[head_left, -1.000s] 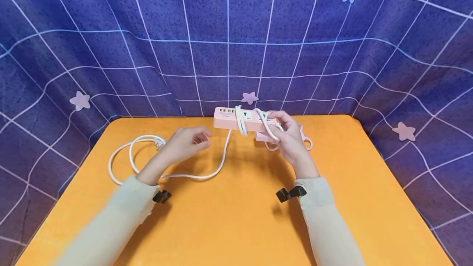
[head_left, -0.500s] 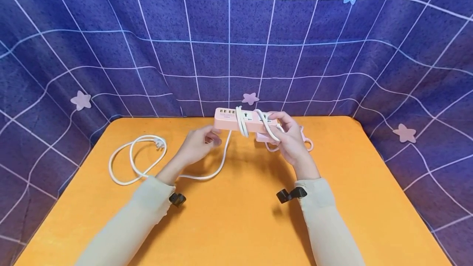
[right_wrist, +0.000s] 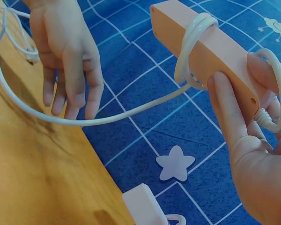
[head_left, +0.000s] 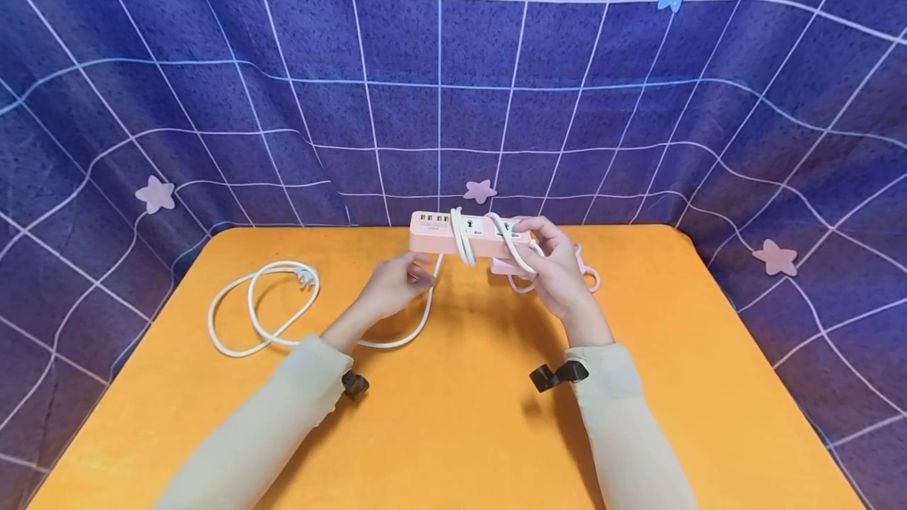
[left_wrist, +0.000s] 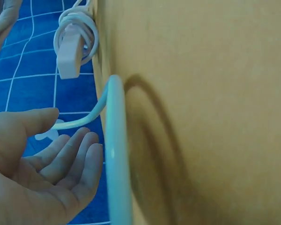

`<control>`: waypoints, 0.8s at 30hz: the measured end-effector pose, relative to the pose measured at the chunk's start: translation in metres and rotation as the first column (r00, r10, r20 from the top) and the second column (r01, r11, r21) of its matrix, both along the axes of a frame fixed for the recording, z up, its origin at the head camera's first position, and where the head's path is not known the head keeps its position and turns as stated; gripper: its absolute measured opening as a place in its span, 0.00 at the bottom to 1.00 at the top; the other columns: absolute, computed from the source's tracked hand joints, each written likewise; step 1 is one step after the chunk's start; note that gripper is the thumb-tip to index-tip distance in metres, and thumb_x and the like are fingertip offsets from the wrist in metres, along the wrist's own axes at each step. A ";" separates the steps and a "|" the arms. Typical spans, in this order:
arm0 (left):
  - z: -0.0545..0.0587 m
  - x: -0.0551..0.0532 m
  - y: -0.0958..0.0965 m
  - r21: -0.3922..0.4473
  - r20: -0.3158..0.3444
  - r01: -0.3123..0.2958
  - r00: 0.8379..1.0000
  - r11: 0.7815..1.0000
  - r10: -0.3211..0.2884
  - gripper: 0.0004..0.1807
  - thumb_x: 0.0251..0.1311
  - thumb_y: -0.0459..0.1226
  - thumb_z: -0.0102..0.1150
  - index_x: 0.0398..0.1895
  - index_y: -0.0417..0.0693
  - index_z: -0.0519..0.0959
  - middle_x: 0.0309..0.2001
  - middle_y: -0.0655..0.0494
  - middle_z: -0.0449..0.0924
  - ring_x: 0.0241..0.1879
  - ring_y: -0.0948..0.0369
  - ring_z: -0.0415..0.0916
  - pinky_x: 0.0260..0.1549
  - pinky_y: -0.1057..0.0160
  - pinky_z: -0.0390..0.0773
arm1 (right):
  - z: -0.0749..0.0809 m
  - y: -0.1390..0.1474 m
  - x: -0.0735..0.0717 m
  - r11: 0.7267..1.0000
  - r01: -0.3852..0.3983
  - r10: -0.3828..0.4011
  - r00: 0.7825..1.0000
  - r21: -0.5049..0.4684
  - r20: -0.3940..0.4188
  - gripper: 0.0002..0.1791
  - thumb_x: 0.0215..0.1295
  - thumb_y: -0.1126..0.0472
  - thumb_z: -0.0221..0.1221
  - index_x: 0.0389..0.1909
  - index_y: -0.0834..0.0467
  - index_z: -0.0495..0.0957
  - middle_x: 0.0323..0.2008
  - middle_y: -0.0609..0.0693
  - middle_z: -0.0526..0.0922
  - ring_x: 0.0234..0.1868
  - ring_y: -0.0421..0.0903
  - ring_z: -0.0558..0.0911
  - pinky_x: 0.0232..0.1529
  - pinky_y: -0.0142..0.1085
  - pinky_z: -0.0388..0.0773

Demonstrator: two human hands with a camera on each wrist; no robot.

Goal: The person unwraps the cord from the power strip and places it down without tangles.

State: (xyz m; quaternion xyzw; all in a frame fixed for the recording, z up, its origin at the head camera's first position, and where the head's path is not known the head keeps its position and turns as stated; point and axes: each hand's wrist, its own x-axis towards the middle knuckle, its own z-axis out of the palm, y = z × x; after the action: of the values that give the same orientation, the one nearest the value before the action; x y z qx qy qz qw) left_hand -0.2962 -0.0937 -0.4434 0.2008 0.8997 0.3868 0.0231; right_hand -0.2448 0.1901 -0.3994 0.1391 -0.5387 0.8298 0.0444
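Observation:
My right hand holds up a pink power strip by its right end, above the table. White cord is wrapped round the strip, with a loop by my right fingers. From the wraps, a length of white cord hangs to the table. Below the strip's left end is my left hand, right beside this cord. In the left wrist view its thumb and fingers are spread apart, and the cord passes by the thumb tip. The cord's far part lies looped at left, ending in a plug.
Behind my right hand, a second pink block with pink cord lies on the orange table. In the left wrist view, cord is coiled round this block. A blue curtain with stars stands behind the table.
My left hand has moved right from near the coiled cord to below the strip's left end. My right hand still holds the strip, now slightly lower.

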 end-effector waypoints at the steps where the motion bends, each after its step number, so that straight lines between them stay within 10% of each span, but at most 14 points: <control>1: -0.002 -0.001 0.001 -0.002 0.001 -0.002 1.000 1.000 0.002 0.20 0.70 0.38 0.68 0.62 0.42 0.79 0.48 0.49 0.91 0.51 0.50 0.88 0.53 0.50 0.84 | 0.000 0.000 0.000 1.000 -0.002 0.002 1.000 -0.001 0.000 0.22 0.70 0.80 0.55 0.41 0.48 0.83 0.58 0.48 0.77 0.50 0.45 0.82 0.41 0.33 0.87; 24: -0.015 -0.014 -0.003 0.099 0.209 -0.018 0.978 0.995 -0.003 0.10 0.76 0.37 0.62 0.51 0.40 0.86 0.40 0.48 0.90 0.34 0.58 0.85 0.34 0.60 0.85 | -0.003 -0.001 -0.002 1.000 -0.022 0.022 1.000 0.005 -0.014 0.20 0.69 0.79 0.57 0.42 0.48 0.83 0.59 0.49 0.75 0.49 0.45 0.83 0.42 0.36 0.89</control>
State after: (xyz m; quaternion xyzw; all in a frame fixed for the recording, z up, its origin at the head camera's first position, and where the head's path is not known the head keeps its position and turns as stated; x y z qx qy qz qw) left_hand -0.3102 -0.0968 -0.4583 0.1564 0.8725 0.4506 0.1059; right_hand -0.2470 0.1895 -0.4021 0.1508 -0.5390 0.8278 0.0388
